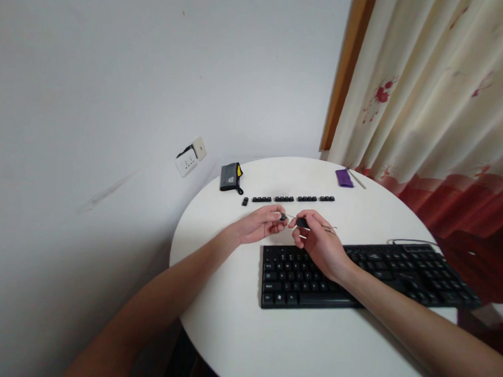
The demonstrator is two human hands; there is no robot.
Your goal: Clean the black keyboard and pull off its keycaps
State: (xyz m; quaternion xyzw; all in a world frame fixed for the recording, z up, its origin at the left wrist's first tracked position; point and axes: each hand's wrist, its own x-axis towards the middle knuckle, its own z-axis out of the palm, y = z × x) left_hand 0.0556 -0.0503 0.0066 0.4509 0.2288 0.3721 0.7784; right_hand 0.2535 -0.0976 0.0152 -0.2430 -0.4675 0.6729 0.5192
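My left hand (pixel 261 224) pinches a small black keycap (pixel 282 217) between thumb and fingers, above the white round table (pixel 236 323). My right hand (pixel 318 240) is closed round a thin metal keycap puller (pixel 332 229) whose wire end holds another black keycap (pixel 302 222). The two hands almost touch, just beyond the top left corner of a black keyboard (pixel 399 275). Behind them a row of removed black keycaps (pixel 291 199) lies in groups on the table.
A grey pouch with a yellow tab (pixel 230 177) lies at the table's far edge near the wall. A purple cloth (pixel 343 177) and a thin stick (pixel 357 179) lie at the back right. A wall socket (pixel 189 158) and a curtain (pixel 441 108) are behind.
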